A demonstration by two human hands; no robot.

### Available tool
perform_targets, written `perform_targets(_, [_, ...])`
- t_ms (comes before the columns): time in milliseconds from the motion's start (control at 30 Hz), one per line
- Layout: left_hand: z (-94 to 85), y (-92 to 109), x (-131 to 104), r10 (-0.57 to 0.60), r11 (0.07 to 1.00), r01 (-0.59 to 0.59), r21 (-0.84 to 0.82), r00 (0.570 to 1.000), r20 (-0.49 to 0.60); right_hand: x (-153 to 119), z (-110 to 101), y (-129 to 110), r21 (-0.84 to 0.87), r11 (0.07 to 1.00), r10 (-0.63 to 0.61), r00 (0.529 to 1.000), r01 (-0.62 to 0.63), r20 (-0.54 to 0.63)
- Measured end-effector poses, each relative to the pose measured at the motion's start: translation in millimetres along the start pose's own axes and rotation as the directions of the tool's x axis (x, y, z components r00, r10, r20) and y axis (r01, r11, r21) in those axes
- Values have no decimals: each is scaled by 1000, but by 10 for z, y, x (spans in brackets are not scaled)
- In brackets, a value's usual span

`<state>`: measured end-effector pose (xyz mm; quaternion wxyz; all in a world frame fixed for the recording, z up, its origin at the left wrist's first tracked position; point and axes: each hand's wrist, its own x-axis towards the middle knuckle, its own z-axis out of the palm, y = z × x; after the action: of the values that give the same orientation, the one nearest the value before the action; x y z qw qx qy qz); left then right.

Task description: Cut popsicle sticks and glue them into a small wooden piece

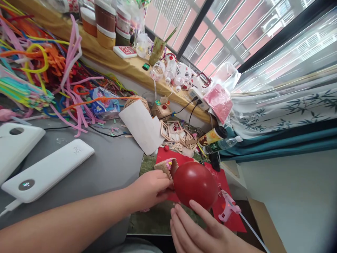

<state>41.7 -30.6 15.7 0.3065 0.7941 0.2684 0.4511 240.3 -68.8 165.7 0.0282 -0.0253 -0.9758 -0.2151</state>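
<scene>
Our hands are apart at the red balloon [196, 184]: just left of it, our left hand [152, 188] pinches a brown craft piece [162, 166] with a scalloped edge; on its near side, our right hand [198, 228] has its fingers extended, one fingertip at its surface. Right of the balloon lies a pink glue gun [230, 208]; beyond it, popsicle sticks [188, 140] are heaped.

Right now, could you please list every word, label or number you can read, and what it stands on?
"35W", upside down: on the white power bank.
Digits on its lit display: too blurred.
Red-and-white item: lettering too blurred.
Green bottle label: too small.
Small clear bottles: markings too blurred to read.
</scene>
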Motion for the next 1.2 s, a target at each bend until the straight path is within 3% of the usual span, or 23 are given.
perform_targets(67, [-34, 13, 0, -21, 1000, 21, -5, 1000, 2, -226, -12, -50, 45, 991, 130, 985, -126, -116])
perform_targets(100, [-58, 14, -2, -29, 1000, 29, -6, 1000, -4, -371, 10, -79, 64, 970, 244, 955, -236, -171])
perform_targets(133, [-87, 12, -5, -34, 999, 34, -8, 999, -18, -520, 56, -107, 77, 924, 381, 892, -374, -243])
perform_targets(167, [-123, 6, -8, -38, 999, 38, -9, 998, -48, -661, 128, -134, 118, 845, 529, 785, -522, -323])
perform_targets(200, [-162, -2, -11, -40, 999, 40, -9, 995, -94, -780, 227, -160, 198, 730, 674, 641, -654, -367])
perform_targets(233, [-201, -10, -15, -43, 999, 43, -6, 989, -144, -868, 349, -185, 304, 583, 794, 450, -753, -407])
perform_targets(267, [-238, -17, -19, -49, 999, 50, -1, 980, -195, -922, 490, -209, 430, 427, 868, 229, -795, -440])
perform_targets(300, [-264, -22, -23, -61, 998, 64, 6, 969, -240, -943, 641, -232, 560, 281, 921, 55, -779, -386])
perform_targets(333, [-277, -23, -27, -83, 996, 89, 9, 957, -278, -936, 791, -255, 669, 170, 964, -18, -723, -264])
perform_targets(400, [-245, -17, -39, -163, 985, 175, 7, 935, -315, -874, 1055, -295, 804, -32, 999, -3, -594, 37])
perform_targets(467, [-137, -10, -64, -288, 953, 302, 10, 918, -271, -792, 1230, -325, 838, -173, 978, 8, -518, 207])
perform_targets(567, [86, -26, -117, -444, 887, 458, 56, 880, -165, -691, 1323, -359, 851, -291, 947, -3, -438, 322])
perform_targets(633, [196, -60, -130, -459, 876, 475, 82, 874, -157, -631, 1324, -388, 859, -348, 925, 14, -376, 381])
perform_targets(733, [228, -118, -78, -463, 883, 469, -5, 870, -170, -525, 1336, -460, 865, -428, 889, 55, -262, 455])
perform_targets(800, [176, -152, -10, -466, 884, 455, -103, 869, -165, -444, 1379, -529, 879, -444, 887, 51, -175, 459])
perform_targets(900, [63, -198, 89, -517, 849, 478, -225, 840, -166, -310, 1470, -633, 915, -395, 915, 57, -84, 400])
perform_targets(1100, [-20, -281, 120, -657, 754, 625, -203, 727, -200, -48, 1496, -623, 944, -321, 921, 209, -77, 330])
perform_targets(1133, [-3, -296, 110, -656, 754, 617, -226, 731, -190, -21, 1486, -596, 948, -308, 920, 227, -77, 318])
perform_targets(1200, [47, -329, 95, -592, 800, 545, -253, 786, -180, 12, 1476, -544, 957, -281, 923, 251, -76, 292])
